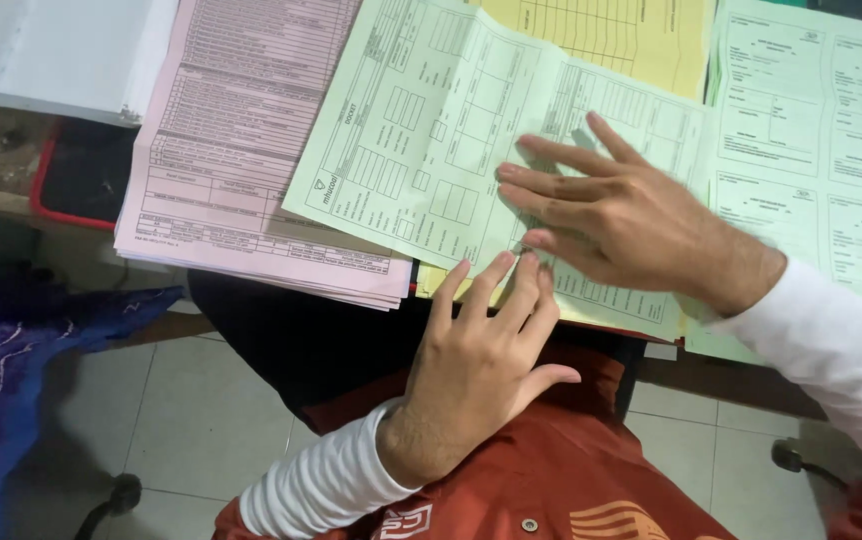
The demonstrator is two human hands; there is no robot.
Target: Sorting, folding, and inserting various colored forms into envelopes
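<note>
A light green printed form (431,130) lies tilted over other papers, with a crease down its middle. My right hand (616,215) rests flat on its right half, fingers spread and pointing left. My left hand (481,365) reaches up from below, and its fingertips touch the form's lower edge just under my right hand. Neither hand grips anything. Both arms wear white sleeves.
A stack of pink forms (236,140) lies to the left, a yellow sheet (621,35) behind, more green forms (811,130) at right. White paper (61,50) sits top left. Blue cloth (11,370) and tiled floor (201,410) show below, my red garment (551,480) in front.
</note>
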